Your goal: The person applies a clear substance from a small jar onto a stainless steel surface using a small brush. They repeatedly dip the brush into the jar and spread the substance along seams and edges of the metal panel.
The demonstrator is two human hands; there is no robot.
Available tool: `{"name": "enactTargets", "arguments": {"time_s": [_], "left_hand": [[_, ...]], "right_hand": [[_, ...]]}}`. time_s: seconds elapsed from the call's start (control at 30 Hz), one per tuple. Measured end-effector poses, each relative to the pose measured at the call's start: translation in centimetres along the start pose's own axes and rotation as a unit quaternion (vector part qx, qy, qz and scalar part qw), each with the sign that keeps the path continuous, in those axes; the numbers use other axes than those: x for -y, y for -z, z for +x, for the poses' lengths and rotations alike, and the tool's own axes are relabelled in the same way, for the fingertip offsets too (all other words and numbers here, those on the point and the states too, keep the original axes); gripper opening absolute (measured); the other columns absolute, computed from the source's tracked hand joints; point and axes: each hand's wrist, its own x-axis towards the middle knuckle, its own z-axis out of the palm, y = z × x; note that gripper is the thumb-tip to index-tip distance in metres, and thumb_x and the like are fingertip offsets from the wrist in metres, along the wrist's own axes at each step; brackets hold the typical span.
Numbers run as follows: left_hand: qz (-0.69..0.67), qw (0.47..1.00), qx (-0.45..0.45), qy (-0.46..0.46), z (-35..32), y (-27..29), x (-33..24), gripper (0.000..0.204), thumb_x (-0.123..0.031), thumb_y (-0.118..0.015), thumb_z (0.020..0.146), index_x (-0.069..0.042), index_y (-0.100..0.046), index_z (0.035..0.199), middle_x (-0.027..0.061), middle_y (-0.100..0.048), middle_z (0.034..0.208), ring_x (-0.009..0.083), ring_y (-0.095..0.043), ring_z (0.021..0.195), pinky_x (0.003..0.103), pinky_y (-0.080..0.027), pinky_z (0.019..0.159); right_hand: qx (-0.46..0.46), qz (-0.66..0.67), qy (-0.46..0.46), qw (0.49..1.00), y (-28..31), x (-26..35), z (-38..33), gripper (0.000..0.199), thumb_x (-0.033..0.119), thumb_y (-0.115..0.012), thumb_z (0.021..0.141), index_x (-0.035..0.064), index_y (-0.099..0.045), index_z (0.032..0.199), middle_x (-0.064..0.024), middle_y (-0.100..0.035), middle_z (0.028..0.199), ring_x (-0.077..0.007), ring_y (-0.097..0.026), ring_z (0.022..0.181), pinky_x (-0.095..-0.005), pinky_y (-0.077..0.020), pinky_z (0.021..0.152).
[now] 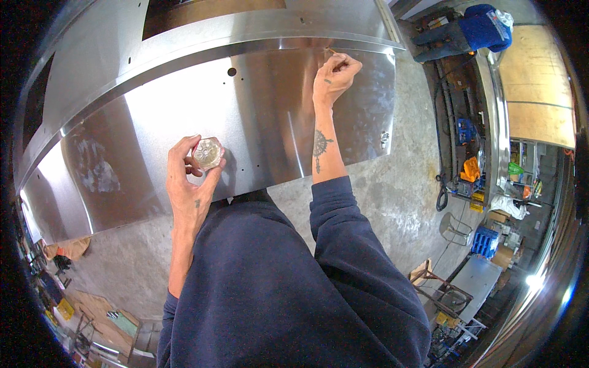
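In the head view, a small faceted glass container (209,153) is held over the near part of a broad metal panel (184,104), left of centre. The left hand (191,164) is clamped on its sides with thumb and fingers curled round, presumably so that it is steadied while its top is left unobstructed. What lies inside cannot be made out, nor whether the panel is touched by its base. The right hand (335,75) is stretched to the panel's far edge, its fingertips pinched together on a thin stick (331,51). Such a fine grip would seem to be chosen for control along the narrow seam there; whether the metal is touched by the tip cannot be told.

The panel is brushed and reflective, pierced by a round hole (232,72) and several smaller ones, and smudged toward its left and right ends. It is bordered on the far side by a raised metal ledge (202,54). Beyond its right end, a concrete floor (405,202) is seen. At far right, a person in blue (488,30) is seen near a wood-topped desk (540,86); nearer, a blue crate (485,242) is set among clutter.
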Motion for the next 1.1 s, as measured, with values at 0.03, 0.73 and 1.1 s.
{"name": "enactTargets", "arguments": {"time_s": [0.03,0.73,1.1], "left_hand": [[0.001,1.0,0.001,0.001,0.0,0.0,0.0,0.064,-0.01,-0.095,0.085,-0.008,-0.066,0.141,0.0096,-0.067,0.142,0.0146,-0.064,0.089,0.03,-0.055,0.074],[-0.039,0.999,0.018,-0.021,0.5,0.3,-0.7,0.061,-0.008,-0.091,0.087,-0.009,-0.066,0.143,0.0107,-0.067,0.143,0.0192,-0.068,0.103,0.033,-0.057,0.078],[-0.035,0.999,0.02,-0.021,0.0,0.1,-0.3,0.06,-0.008,-0.09,0.088,-0.01,-0.065,0.143,0.0109,-0.066,0.143,0.0197,-0.068,0.105,0.032,-0.057,0.078]], "right_hand": [[-0.016,0.0,-0.001,1.0,0.0,0.0,0.0,0.014,0.011,-0.06,0.112,-0.0002,-0.053,0.112,-0.0164,-0.066,0.101,-0.026,-0.065,0.082,-0.0409,-0.0533,0.073],[0.343,0.1,0.115,0.927,8.5,20.2,-15.5,0.015,0.002,-0.079,0.1,0.0015,-0.075,0.114,-0.0099,-0.06,0.114,-0.0087,-0.061,0.08,-0.0239,-0.0515,0.062],[0.367,0.07,0.122,0.92,8.4,20.0,-16.3,0.017,0.005,-0.082,0.098,0.0036,-0.078,0.114,-0.0071,-0.058,0.11,-0.0055,-0.056,0.071,-0.0237,-0.0472,0.056]]}}
